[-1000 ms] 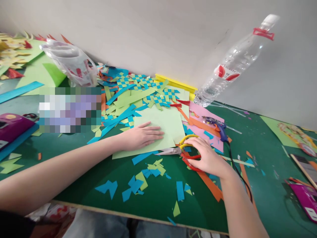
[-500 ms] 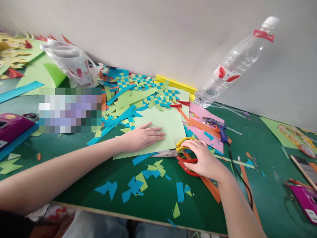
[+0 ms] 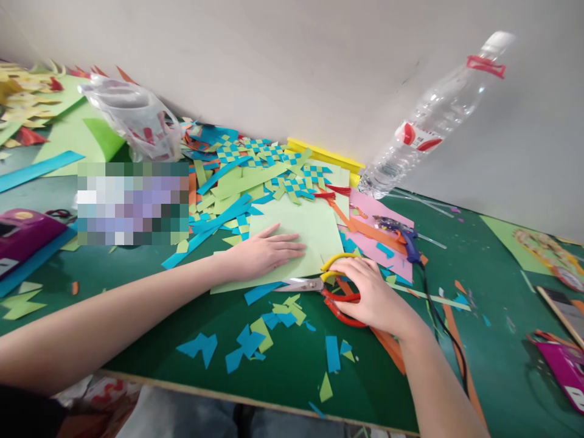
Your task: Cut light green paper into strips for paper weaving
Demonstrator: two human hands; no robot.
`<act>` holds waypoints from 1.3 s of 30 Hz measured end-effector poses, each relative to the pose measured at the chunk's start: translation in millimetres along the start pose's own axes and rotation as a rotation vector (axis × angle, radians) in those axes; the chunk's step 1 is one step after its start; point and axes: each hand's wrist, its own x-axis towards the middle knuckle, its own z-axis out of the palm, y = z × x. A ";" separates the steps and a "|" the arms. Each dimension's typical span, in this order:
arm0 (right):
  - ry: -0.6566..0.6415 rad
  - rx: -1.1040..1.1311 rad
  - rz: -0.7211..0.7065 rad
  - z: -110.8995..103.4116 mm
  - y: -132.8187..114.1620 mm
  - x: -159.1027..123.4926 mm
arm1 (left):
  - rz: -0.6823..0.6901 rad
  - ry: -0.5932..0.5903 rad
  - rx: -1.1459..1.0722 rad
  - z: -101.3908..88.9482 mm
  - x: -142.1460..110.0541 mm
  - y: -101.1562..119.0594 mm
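Note:
My left hand (image 3: 269, 250) lies flat, fingers stretched out, on a pale green sheet of paper (image 3: 314, 222). In my right hand (image 3: 371, 292) is a pair of scissors (image 3: 310, 285) with one yellow and one red handle. My fingers are at the yellow handle and my thumb is at the red one. The blades point left along the sheet's near edge and look closed or nearly so. Their tips lie by a blue paper strip (image 3: 262, 294). Blue and green paper scraps (image 3: 249, 344) are scattered in front of the scissors.
Woven blue-green paper pieces (image 3: 292, 182) and strips are heaped behind the sheet. A glue gun (image 3: 408, 240) rests on pink paper (image 3: 371, 213), its cord running toward the front right. A plastic bottle (image 3: 424, 131) stands by the wall, and a bagged cup (image 3: 141, 125) is at back left.
My right hand and the scissors have shifted slightly to the left. My left hand stays flat on the paper, and the view has moved a little.

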 end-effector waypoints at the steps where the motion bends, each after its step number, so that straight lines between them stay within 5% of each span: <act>1: 0.004 0.003 0.001 -0.6 0.7 -0.3 | -0.019 0.008 -0.006 0.1 0.8 2.9; 8: -0.003 0.022 0.054 -2.4 8.6 -2.1 | -0.221 0.137 -0.045 -1.5 6.0 23.7; 16: -0.030 0.049 0.077 -1.7 13.5 -4.5 | -0.024 0.056 0.034 -11.4 -6.8 1.5; 39: 0.013 0.041 -0.027 3.7 -2.1 1.0 | 0.007 0.010 0.042 -3.7 -3.4 -6.1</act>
